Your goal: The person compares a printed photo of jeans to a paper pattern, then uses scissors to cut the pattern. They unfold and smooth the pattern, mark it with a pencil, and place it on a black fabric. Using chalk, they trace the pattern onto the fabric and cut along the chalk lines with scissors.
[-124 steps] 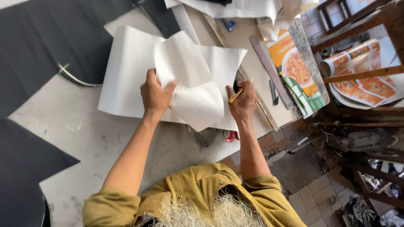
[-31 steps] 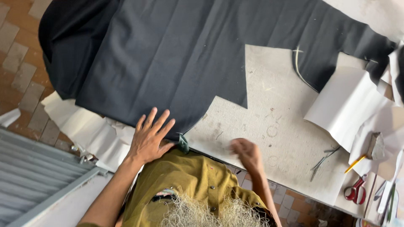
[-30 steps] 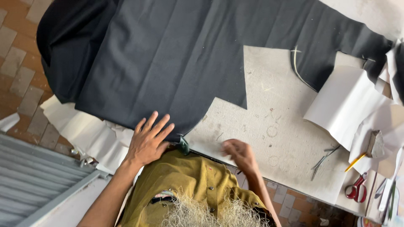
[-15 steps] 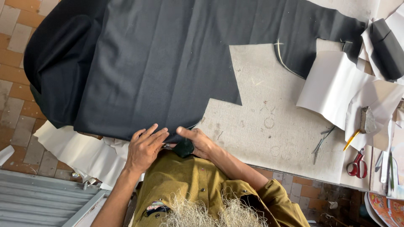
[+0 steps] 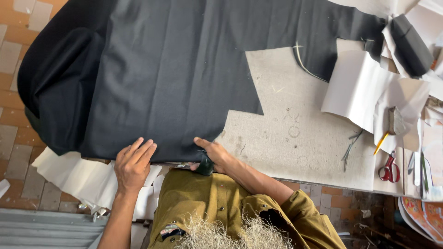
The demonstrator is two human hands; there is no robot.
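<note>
Both hands were at the near edge of a large sheet of dark charcoal woven fabric (image 5: 157,78), which lay spread across the pale, scuffed work table (image 5: 295,133) and hung over its left end towards the tiled floor (image 5: 9,60). The left hand (image 5: 134,163) rested flat on the cloth's near hem, fingers spread, its grip open and pressing rather than holding. The right hand (image 5: 217,154) lay at the same hem, just beside a small dark green object (image 5: 204,166); whether its grip was closed on that object or on the cloth edge could not be told.

Handling, as judged: the fabric appeared soft and limp, with no stiffness of its own, since it sagged and folded where it left the table. It looked light per layer but bulky as a whole, and the overhanging portion would likely drag the rest sideways if the sheet were released. The surface appeared matt and not slippery. A stepped cut-out showed along its right margin, where edges might fray or stretch if pulled. The soundest hold was judged to be the near hem, pinched at two well-separated points.

White paper pattern sheets (image 5: 360,87) lay to the right, well apart from the hands, with red-handled scissors (image 5: 390,168) and a yellow pencil (image 5: 381,143) beyond them.
</note>
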